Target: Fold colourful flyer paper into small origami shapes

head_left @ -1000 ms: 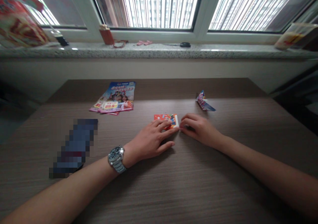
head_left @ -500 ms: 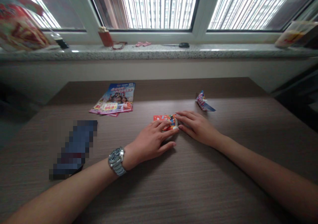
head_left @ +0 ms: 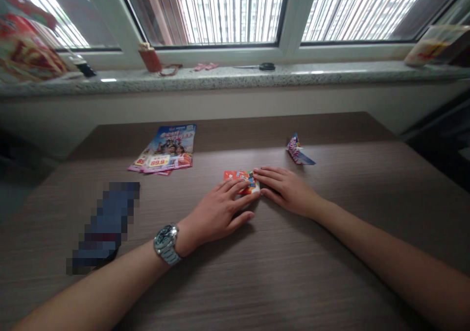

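Note:
A small piece of folded paper point(head_left: 238, 175), printed orange-red with coloured figures, lies flat on the wooden table. My left hand point(head_left: 220, 206), with a metal watch point(head_left: 167, 243) on its wrist, rests palm down with its fingers across the paper. From the other side, my right hand point(head_left: 288, 189) touches the paper's right end with outstretched fingertips. Neither hand grips it; part of the paper is hidden under the fingers. Beyond my right hand stands a folded paper piece point(head_left: 298, 152) with a pointed tip and blue and pink print.
Printed flyers point(head_left: 172, 147) lie in a stack at the back left. Nearer, a dark pixelated object point(head_left: 110, 228) lies beside my left forearm. On the stone windowsill point(head_left: 198, 80) are scissors point(head_left: 266, 66), a red container point(head_left: 150, 59), small pink pieces point(head_left: 205, 67) and bags at both ends.
My right fingertips have slid slightly left over the paper's right end. My left hand stays on the paper. The whole view has shifted and tilted a little.

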`<state>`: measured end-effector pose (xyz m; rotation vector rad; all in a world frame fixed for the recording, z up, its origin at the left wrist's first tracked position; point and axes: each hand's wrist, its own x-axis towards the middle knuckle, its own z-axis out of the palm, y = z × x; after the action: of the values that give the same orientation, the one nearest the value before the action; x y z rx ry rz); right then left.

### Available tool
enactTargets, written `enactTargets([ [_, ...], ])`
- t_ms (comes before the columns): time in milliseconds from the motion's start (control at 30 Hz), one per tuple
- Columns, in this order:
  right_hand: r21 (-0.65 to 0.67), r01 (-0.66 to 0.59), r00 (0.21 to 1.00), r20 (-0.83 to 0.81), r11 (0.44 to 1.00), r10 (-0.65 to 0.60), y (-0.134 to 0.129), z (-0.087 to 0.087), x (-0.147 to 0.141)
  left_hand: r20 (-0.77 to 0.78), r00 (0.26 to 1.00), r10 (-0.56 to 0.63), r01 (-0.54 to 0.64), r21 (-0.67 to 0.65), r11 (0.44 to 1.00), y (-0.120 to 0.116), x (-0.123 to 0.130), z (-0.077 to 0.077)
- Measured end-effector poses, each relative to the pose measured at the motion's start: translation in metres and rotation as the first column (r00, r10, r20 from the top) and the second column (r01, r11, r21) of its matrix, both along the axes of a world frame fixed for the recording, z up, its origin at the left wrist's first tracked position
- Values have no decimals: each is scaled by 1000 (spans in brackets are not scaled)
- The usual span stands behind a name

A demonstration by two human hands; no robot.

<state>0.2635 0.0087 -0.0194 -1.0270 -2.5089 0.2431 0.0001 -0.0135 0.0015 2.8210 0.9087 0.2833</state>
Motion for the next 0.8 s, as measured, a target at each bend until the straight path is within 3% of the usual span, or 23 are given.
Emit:
enactTargets([
  [433,1,7,997,-83,1000,-7,-7,2,4,-40,999,20,-19,31,999,2,-7,8],
  [800,44,-150,985,-84,988,154,-11,5,2,-6,998,69,-69,66,995,5,-8,3],
])
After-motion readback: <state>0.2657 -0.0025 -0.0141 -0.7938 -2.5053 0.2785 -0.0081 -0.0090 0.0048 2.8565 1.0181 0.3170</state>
